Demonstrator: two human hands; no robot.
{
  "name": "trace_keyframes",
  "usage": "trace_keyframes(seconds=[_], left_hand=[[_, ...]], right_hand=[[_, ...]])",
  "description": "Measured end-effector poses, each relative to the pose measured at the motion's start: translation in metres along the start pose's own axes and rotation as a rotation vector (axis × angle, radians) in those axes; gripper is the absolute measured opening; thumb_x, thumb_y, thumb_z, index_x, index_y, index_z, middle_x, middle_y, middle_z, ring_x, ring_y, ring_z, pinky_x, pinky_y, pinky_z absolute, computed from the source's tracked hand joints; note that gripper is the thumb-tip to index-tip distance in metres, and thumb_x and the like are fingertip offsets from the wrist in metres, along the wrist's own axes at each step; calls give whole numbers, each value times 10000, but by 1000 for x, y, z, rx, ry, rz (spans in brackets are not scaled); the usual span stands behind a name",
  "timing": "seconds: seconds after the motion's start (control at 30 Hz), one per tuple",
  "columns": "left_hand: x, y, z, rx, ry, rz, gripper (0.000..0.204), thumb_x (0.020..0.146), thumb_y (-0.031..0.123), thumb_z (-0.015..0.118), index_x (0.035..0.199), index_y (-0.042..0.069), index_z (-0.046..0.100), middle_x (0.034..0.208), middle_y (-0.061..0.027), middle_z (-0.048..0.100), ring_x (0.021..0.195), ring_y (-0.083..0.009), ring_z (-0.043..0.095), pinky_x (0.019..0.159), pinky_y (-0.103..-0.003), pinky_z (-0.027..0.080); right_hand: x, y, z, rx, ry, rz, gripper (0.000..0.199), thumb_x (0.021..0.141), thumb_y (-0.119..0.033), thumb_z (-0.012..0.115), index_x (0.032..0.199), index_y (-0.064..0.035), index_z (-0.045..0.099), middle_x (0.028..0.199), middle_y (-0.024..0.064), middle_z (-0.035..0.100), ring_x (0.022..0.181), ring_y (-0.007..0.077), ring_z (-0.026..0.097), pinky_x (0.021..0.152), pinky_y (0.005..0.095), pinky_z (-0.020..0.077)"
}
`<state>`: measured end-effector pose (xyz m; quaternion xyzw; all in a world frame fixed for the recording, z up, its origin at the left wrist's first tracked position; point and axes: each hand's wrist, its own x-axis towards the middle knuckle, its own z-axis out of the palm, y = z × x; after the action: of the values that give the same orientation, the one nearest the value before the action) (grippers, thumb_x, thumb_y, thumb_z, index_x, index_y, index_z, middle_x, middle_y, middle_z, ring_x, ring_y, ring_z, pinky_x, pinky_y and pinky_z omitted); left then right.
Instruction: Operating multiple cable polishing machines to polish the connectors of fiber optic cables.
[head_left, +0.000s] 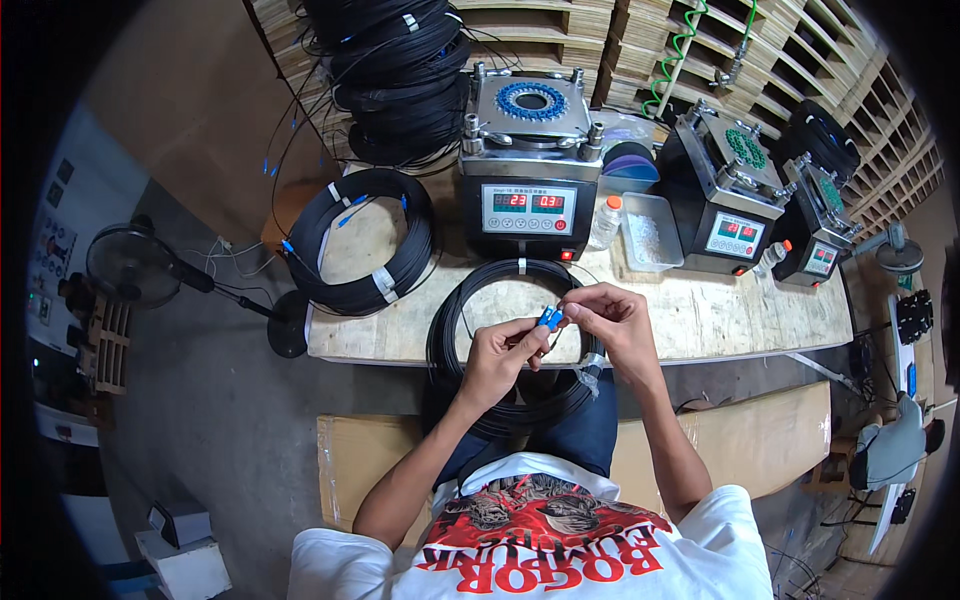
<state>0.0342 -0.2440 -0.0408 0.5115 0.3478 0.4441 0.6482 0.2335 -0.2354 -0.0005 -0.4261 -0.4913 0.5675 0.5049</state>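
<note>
Between my hands are small blue fibre-optic connectors (550, 317), held just above a coil of black cable (447, 335). My left hand (497, 362) is closed, pinching the connectors between thumb and fingers. From the right, my right hand (616, 325) has its thumb and forefinger closed at their upper end; whether a small cap is in that pinch is too small to tell. The coil leans over the table's front edge and my lap. Clear tape (590, 375) wraps its right side, below my right hand.
Beyond the coil stands a polishing machine (528, 212) with a blue ring fixture (531, 101). A second cable coil (310, 270) lies on the table at left. A bottle (605, 225), a clear tub (652, 235) and two more machines stand at right. A fan (135, 265) is left.
</note>
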Motion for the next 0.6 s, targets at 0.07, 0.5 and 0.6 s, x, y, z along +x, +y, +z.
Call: trace_keyframes(seconds=[0.07,0.5,0.6], left_hand=[[0,1,0,-4,-5,1,271,1010,210,624,1007,-49,704,810,-39,666,681,-78,614,629,-223,510],[-1,1,5,-38,21,16,287,1018,211,614,941,-55,689,793,-44,648,655,-89,602,599,-224,484],[-1,0,8,-50,39,45,285,1015,226,621,960,-42,700,779,-24,655,632,-60,592,581,-200,475]], right_hand=[[0,0,-1,-4,-7,-4,174,920,-47,712,1057,59,693,931,111,740,861,143,702,787,271,560],[-2,10,3,-4,3,-62,195,888,-15,737,1075,40,724,1063,111,712,906,128,693,775,237,554],[-3,11,5,8,11,-113,198,877,7,739,1071,46,727,1054,119,707,901,146,695,784,255,564]])
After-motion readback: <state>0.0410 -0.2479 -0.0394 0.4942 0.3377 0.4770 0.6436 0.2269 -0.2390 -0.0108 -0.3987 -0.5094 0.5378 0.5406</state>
